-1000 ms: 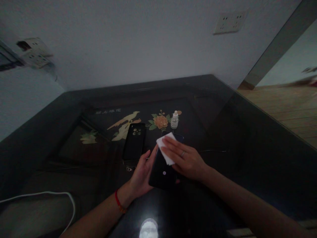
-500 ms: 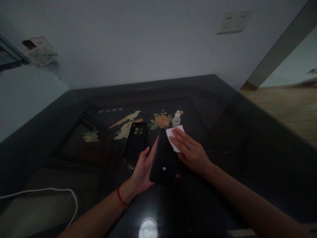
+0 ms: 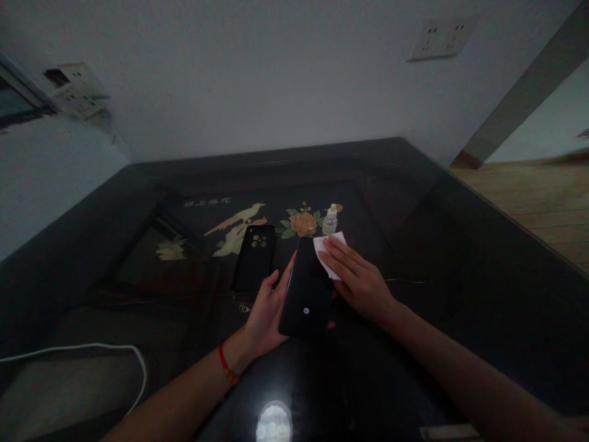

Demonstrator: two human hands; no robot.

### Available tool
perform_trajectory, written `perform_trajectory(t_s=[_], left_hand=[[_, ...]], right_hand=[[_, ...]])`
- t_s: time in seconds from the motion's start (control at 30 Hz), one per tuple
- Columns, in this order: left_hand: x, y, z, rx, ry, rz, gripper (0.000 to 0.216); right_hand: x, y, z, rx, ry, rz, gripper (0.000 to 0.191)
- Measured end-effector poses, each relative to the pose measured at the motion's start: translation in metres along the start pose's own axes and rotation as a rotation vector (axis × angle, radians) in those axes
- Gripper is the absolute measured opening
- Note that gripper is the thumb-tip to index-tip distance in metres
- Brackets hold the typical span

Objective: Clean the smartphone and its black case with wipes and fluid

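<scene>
In the head view, the left hand cradles the dark phone in the lower middle of the frame, palm beneath it, thumb raised along its left side and a fingertip showing at its right side. Just right of centre, the right hand holds a folded white cloth under fingers lying close together; its thumb is hidden, so I cannot tell whether it pinches from below. A second ago the cloth lies across the phone's upper face; now it sits at the upper right edge, partly beyond it, leaving most of that face uncovered. As a judgement, the rubbing has reached the border, where the cloth could slip off the rim. The small dropper bottle stands upright just beyond the cloth; whether they touch is unclear. The black case lies left of the phone, near the left thumb, with a small metal clasp at its lower end. Toward the right of the frame, the glossy tabletop stretches from the right hand to its slanting edge, offering the widest room; the far edge runs along the wall, well beyond the bottle.
</scene>
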State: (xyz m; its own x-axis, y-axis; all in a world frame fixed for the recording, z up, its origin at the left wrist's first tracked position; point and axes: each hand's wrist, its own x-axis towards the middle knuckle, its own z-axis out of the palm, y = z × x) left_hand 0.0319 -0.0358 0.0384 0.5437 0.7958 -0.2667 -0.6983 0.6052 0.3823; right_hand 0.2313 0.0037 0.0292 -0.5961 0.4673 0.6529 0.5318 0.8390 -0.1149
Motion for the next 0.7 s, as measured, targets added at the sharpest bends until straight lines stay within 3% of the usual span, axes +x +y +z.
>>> perform_trajectory(t_s=[0.17, 0.2, 0.4, 0.47, 0.6, 0.7], left_hand=[[0.0, 0.002, 0.0, 0.016, 0.062, 0.01, 0.056], [0.0, 0.003, 0.0, 0.016, 0.067, 0.008, 0.057], [0.0, 0.004, 0.003, 0.006, 0.094, 0.038, 0.057], [-0.001, 0.003, 0.003, 0.013, 0.095, 0.021, 0.058], [0.0, 0.004, 0.003, 0.041, 0.059, -0.008, 0.064], [0.001, 0.006, 0.004, 0.034, 0.081, 0.025, 0.064]], right_hand=[[-0.002, -0.034, 0.003, 0.21, -0.173, -0.457, 0.037], [-0.002, -0.038, 0.004, 0.228, -0.175, -0.482, 0.036], [-0.002, -0.015, 0.005, 0.117, -0.07, -0.105, 0.038], [-0.002, -0.018, 0.005, 0.142, -0.098, -0.161, 0.038], [-0.001, -0.035, 0.005, 0.255, -0.173, -0.493, 0.035], [0.0, -0.03, 0.003, 0.209, -0.138, -0.356, 0.037]])
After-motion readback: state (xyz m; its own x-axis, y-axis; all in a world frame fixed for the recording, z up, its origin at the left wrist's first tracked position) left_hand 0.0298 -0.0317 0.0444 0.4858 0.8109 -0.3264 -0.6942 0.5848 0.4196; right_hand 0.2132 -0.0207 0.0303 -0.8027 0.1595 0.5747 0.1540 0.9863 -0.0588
